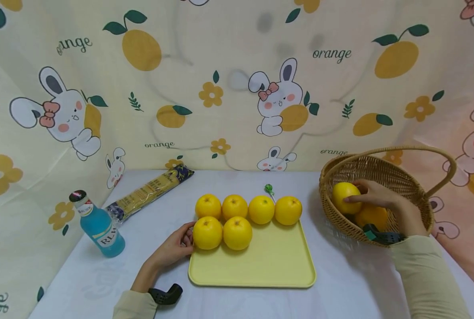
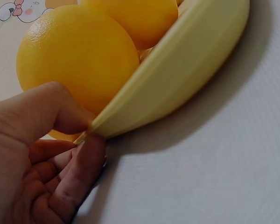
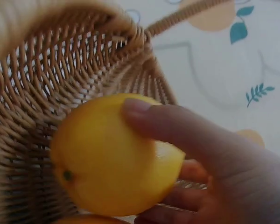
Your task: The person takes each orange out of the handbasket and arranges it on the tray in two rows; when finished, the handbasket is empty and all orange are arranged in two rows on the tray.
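Note:
My left hand (image 1: pixel 172 246) is at the left side of a pale yellow tray (image 1: pixel 273 266), and the left wrist view shows the thumb and fingers pinching its rim (image 2: pixel 144 100). Several yellow oranges stand on the tray: a row along the far edge, and two more in front, the left one (image 1: pixel 207 233) beside my left fingers. At the right, my right hand (image 1: pixel 378 195) reaches into a wicker basket (image 1: pixel 406 177) and grips an orange (image 3: pixel 107 156) between thumb and fingers. Beneath that hand another orange (image 1: pixel 370 216) lies in the basket, partly covered.
A bottle of blue drink (image 1: pixel 103 232) stands left of the tray. Behind it lies a long packet (image 1: pixel 153 190), apparently pasta. A green-topped lollipop (image 1: pixel 269 189) lies behind the oranges. The basket's handle (image 1: pixel 446 164) arches over its right side. A printed cloth backs the table.

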Demonstrator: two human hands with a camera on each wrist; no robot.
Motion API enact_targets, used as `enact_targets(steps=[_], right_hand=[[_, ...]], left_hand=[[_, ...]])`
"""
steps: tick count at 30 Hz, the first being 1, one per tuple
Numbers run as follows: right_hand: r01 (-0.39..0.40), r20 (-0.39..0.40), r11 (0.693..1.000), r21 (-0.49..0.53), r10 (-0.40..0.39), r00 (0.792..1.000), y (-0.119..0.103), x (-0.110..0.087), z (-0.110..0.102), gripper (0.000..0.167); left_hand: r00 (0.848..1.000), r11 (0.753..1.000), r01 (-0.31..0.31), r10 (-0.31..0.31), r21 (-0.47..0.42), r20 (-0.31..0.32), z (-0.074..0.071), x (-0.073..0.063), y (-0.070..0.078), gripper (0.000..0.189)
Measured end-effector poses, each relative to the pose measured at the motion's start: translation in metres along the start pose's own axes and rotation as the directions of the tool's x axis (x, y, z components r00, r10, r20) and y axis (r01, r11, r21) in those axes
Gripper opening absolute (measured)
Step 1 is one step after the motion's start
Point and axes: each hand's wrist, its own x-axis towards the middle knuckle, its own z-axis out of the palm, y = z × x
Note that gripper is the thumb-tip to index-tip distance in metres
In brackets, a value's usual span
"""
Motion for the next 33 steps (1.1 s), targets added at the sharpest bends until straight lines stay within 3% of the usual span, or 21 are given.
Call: enact_targets(steps=[10,16,22,27,33], right_hand=[[0.112,-0.145,0.981,0.16,-0.089,0.985,-0.018,-0.018,-0.007,0.071],[0.184,-0.243,0.962,0.203,-0.132,0.961,-0.023,-0.033,-0.006,0.067],[0.312,-0.285,0.888,0.337,-0.22,0.933,-0.037,-0.044,-0.001,0.066],[0.428,-0.306,0.819,0.381,-0.326,0.895,-0.054,-0.049,0.011,0.068],[0.483,-0.375,0.798,0.361,-0.349,0.859,-0.08,-0.049,0.034,0.068]], left_hand=[[1.0,1.0,0.008,-0.008,0.001,-0.009,0.0,0.0,0.001,0.071],[1.0,1.0,-0.014,0.014,0.003,-0.017,0.001,-0.001,-0.001,0.069],[1.0,1.0,0.017,-0.017,-0.019,-0.009,0.0,0.0,0.002,0.071],[1.0,0.999,0.028,-0.027,-0.02,0.004,-0.001,0.001,0.002,0.073],[0.999,0.999,0.032,-0.032,-0.013,-0.002,0.0,0.001,0.0,0.072]])
